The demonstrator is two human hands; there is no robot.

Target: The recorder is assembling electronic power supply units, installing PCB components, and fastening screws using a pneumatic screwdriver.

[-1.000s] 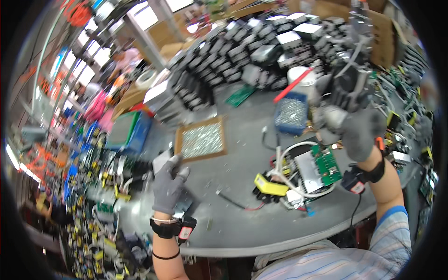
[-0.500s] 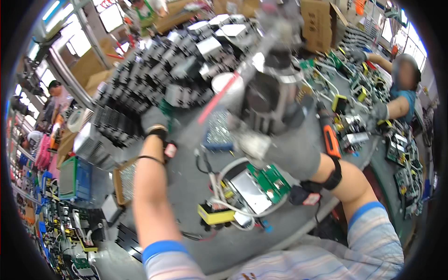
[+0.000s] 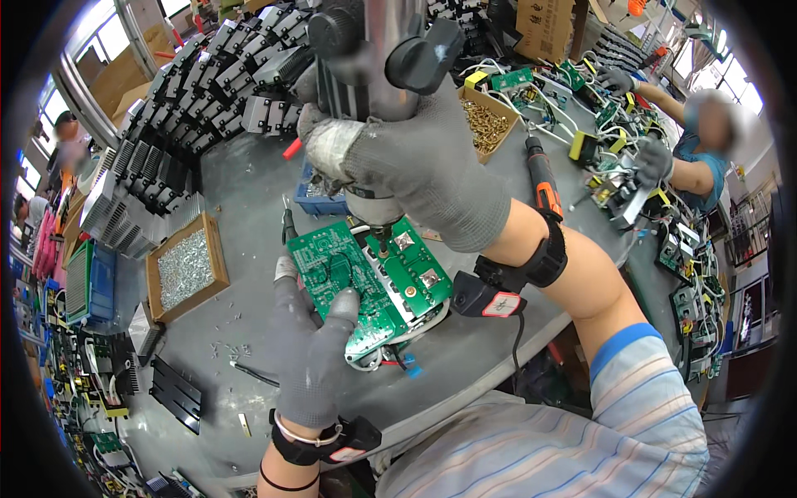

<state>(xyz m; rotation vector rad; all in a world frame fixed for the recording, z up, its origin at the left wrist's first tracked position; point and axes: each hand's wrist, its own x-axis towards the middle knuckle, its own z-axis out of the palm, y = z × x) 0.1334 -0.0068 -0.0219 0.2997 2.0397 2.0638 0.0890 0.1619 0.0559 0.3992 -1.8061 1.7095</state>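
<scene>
My left hand (image 3: 309,365), in a grey glove, grips the near left edge of a green circuit board (image 3: 328,256), thumb on top. Beside it, a smaller green board (image 3: 423,286) with bright metal pads belongs to the same assembly, and white cable curves beneath. In my right hand (image 3: 440,170), also gloved with white tape around a finger, is an upright power screwdriver (image 3: 390,29). Its bit points down at the strip where the two boards meet; whether it touches a screw is too small to tell.
Heat sinks (image 3: 207,91) pile up at the back left. Silver screws fill a wooden tray (image 3: 184,270); brass screws fill a box (image 3: 488,124). A blue tray (image 3: 320,199) stands behind the boards. An orange-black screwdriver (image 3: 544,178) lies right, near a co-worker's gloved hand (image 3: 653,162).
My left hand has come from the heat sinks to the circuit board, which now lies over the assembly. My right hand has brought the power screwdriver over the boards, bit down.
</scene>
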